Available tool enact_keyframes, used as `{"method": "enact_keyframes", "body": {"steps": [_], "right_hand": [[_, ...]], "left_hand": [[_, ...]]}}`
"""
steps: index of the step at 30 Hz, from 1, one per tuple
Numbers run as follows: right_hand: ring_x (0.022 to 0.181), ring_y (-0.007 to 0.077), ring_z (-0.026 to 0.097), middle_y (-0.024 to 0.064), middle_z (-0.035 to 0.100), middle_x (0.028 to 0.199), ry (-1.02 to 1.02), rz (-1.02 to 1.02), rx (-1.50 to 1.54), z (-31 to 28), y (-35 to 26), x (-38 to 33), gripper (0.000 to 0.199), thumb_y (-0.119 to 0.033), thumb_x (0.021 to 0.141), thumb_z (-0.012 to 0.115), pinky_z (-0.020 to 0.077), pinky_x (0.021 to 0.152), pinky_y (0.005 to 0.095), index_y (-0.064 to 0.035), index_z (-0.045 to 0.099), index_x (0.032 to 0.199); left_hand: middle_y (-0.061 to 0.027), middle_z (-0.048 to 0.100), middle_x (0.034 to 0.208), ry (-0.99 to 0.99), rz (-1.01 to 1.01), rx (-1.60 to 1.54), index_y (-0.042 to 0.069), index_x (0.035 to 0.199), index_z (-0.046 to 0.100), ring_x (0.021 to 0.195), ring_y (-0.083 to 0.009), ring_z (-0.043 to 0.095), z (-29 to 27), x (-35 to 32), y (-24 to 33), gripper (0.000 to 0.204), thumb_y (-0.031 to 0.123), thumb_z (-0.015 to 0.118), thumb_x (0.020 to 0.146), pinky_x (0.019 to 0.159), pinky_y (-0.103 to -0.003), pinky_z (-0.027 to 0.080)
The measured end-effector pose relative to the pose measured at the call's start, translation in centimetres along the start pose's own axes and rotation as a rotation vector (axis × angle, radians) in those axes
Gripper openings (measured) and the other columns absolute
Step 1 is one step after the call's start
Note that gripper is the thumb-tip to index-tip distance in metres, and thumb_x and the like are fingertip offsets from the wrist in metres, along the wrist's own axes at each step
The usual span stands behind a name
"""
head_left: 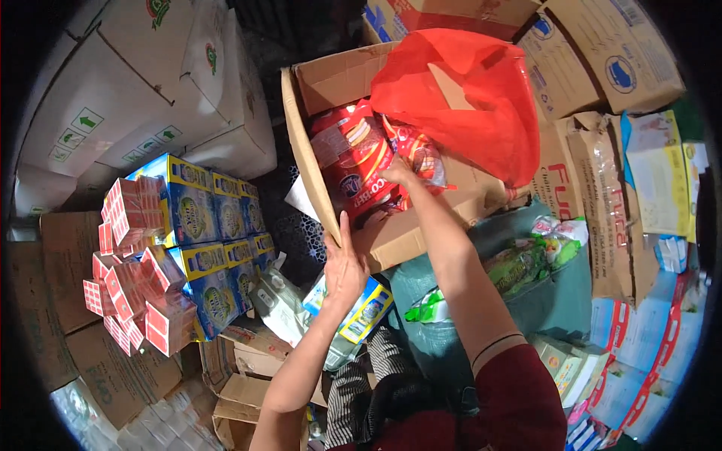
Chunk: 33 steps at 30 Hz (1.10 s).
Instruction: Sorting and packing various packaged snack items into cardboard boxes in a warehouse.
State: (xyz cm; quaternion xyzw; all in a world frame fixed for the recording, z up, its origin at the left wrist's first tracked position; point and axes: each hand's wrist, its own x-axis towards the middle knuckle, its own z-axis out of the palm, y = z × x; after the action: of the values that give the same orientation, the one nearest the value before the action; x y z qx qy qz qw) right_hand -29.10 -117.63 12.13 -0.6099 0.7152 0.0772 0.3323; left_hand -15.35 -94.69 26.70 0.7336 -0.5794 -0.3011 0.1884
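An open cardboard box (425, 240) sits tilted in front of me, with red snack bags (357, 161) inside it. My left hand (346, 267) grips the box's near left corner, fingers pointing up along the flap. My right hand (398, 173) reaches over the near side into the box. Its fingers close on a red snack bag, and the fingertips are partly hidden among the packaging. A thin red plastic bag (455, 98) drapes over the far right part of the box.
White cartons (113, 98) are stacked at the left. Blue-yellow packs (199, 218) and small red-white boxes (128, 278) stand below them. A green sack (429, 353) holding green packets (515, 267) lies near right. Brown cartons (624, 56) and blue-white packs (632, 331) line the right side.
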Motion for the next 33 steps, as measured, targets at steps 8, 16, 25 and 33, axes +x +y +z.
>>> {"method": "enact_keyframes", "body": {"steps": [8,16,25,33], "right_hand": [[0.123,0.0327,0.037,0.024,0.038,0.131,0.033,0.109,0.047,3.0,-1.4,0.0,0.118,-0.051,0.051,0.077,0.0313,0.1,0.0403,-0.0018,0.013,0.137],[0.11,0.0312,0.049,0.0192,0.048,0.121,-0.004,-0.07,0.245,1.6,-2.2,-1.8,0.077,-0.039,0.057,0.075,0.04,0.091,0.0368,-0.0011,0.046,0.117],[0.105,0.037,0.051,0.0228,0.048,0.117,0.103,-0.267,0.039,-7.4,-5.9,-14.3,0.06,-0.03,0.069,0.066,0.043,0.088,0.0435,-0.0015,0.042,0.116],[0.088,0.0179,0.06,0.0122,0.06,0.101,-0.125,-0.54,0.709,-20.9,-2.0,-27.1,0.048,-0.014,0.07,0.069,0.0478,0.078,0.0292,0.0017,0.048,0.11]], "left_hand": [[-0.0403,0.028,0.121,0.077,0.03,0.06,0.013,0.14,-0.001,0.086,-0.0469,0.054,0.3,0.2,-0.5,0.097,0.004,0.061,0.067,0.061,-0.039,0.053],[-0.0402,0.028,0.121,0.077,0.043,0.057,0.013,0.14,0.005,0.092,-0.0482,0.052,1.0,0.4,1.1,0.092,0.004,0.06,0.066,0.065,-0.041,0.052],[-0.0324,0.035,0.115,0.139,0.049,0.053,0.018,0.138,0.01,0.078,-0.0463,0.055,1.4,-0.4,-0.7,0.08,0.007,0.056,0.073,0.062,-0.047,0.05],[-0.0303,0.033,0.127,-0.06,0.039,-0.573,0.004,0.136,0.024,0.121,-0.0387,0.034,-2.1,-1.5,-3.2,0.068,0.049,0.04,0.087,0.101,-0.04,0.027]]}}
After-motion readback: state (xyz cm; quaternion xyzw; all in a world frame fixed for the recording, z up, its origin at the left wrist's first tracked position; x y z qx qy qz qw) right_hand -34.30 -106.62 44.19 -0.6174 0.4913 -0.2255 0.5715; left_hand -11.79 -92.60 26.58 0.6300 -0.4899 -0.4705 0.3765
